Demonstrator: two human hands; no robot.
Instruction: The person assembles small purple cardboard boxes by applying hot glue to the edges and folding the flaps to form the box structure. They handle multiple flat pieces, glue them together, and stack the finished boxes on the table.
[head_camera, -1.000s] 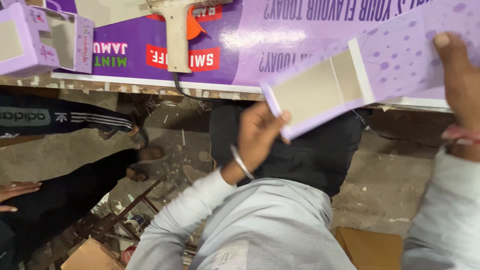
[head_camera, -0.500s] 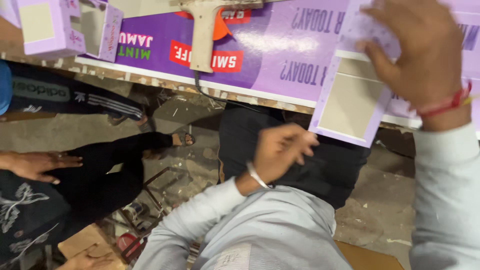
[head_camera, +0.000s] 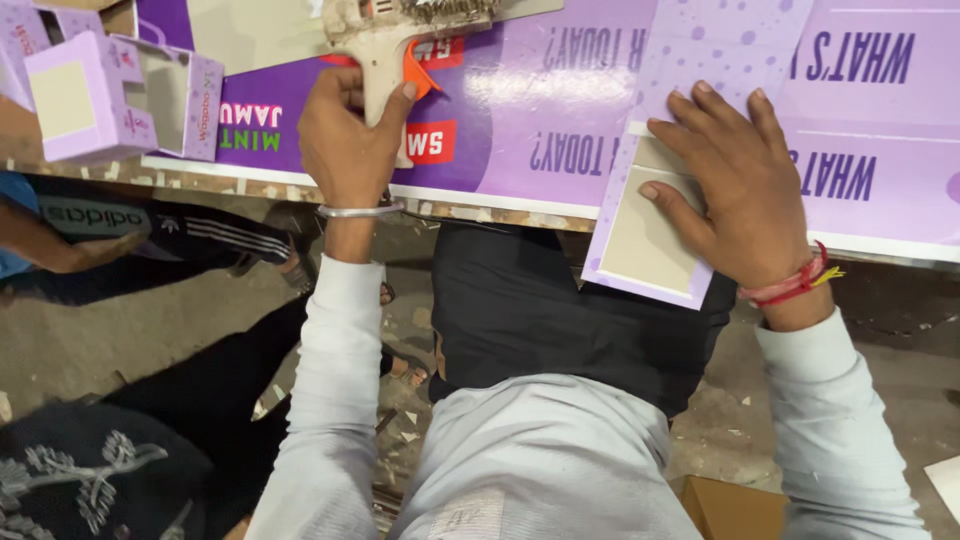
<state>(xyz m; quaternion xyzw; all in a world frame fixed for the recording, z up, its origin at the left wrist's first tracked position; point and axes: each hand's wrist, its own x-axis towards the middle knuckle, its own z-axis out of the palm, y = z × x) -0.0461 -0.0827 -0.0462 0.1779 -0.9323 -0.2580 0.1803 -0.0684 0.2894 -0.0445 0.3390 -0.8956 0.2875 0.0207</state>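
L. hand (head_camera: 345, 135): clenched round the handle of a beige glue gun (head_camera: 400, 40), thumb by its orange trigger; gun body lies just beyond the knuckles, on the printed purple sheet (head_camera: 540, 110). Steel bangle (head_camera: 358, 211) at the wrist. R. hand (head_camera: 735, 185): released, fingers spread, palm pressing flat on a lilac card piece (head_camera: 690, 120) w/ a bare grey-board panel under the thumb; near end of the piece overhangs the table edge (head_camera: 500, 212) below the palm. Red thread band (head_camera: 792, 284) at that wrist. Hands well apart, gun vs. card not touching. Far left of the L. hand: two lilac boxes (head_camera: 110, 95). Below, another person's arm (head_camera: 55, 250) near the floor.
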